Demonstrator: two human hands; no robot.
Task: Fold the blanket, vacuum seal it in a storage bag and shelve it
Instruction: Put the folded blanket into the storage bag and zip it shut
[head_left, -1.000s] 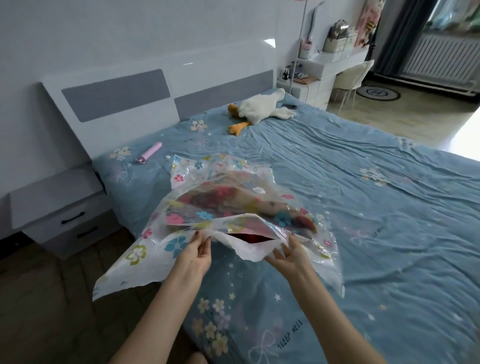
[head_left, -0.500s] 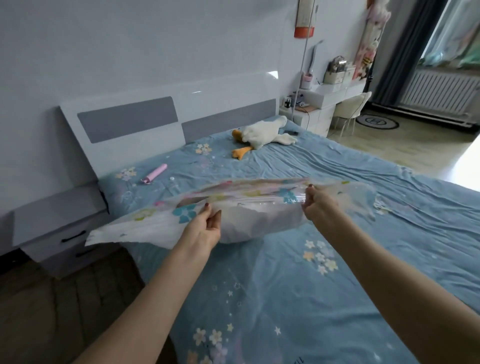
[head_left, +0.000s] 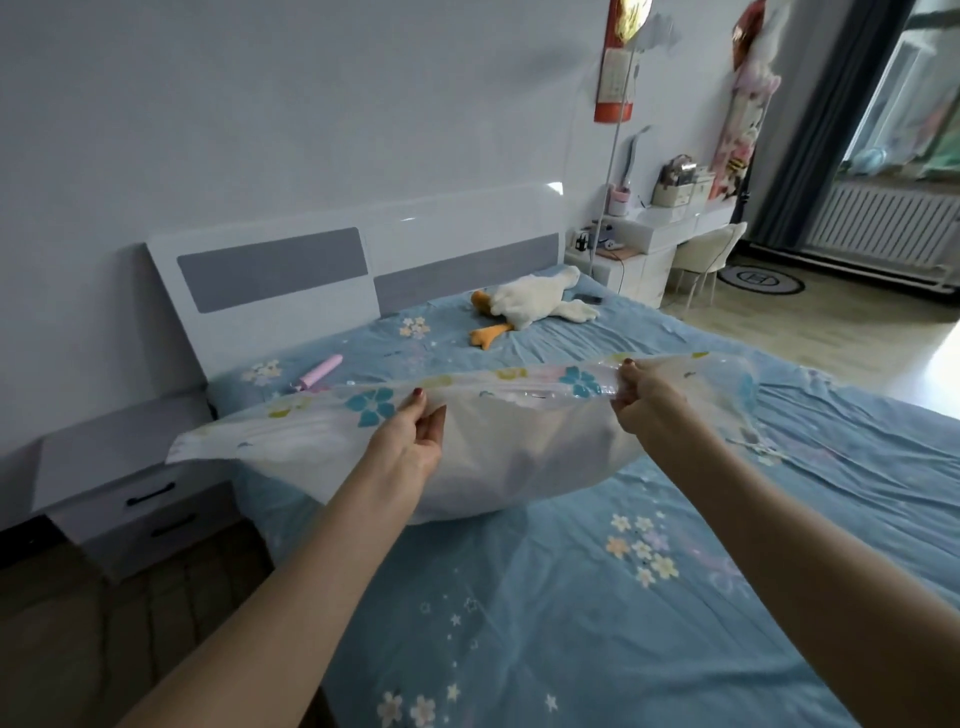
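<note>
A clear plastic storage bag (head_left: 519, 447) printed with flowers hangs above the blue bed, its top edge stretched level and its bulging belly sagging to the sheet. The blanket inside is hidden behind the white underside. My left hand (head_left: 410, 441) pinches the bag's top edge left of the middle. My right hand (head_left: 641, 397) pinches the same edge further right. Loose ends of the bag stick out past both hands.
The bed (head_left: 597, 597) with a blue flowered sheet fills the lower right. A white plush goose (head_left: 530, 306) and a pink stick-shaped object (head_left: 322, 371) lie near the headboard (head_left: 280, 280). A grey nightstand (head_left: 124, 483) stands at left, a desk and chair (head_left: 696, 254) at far right.
The bag was lying open on the bed with the red blanket showing. Both hands have lifted its mouth edge and pulled it taut, moving apart; my view has tilted up.
</note>
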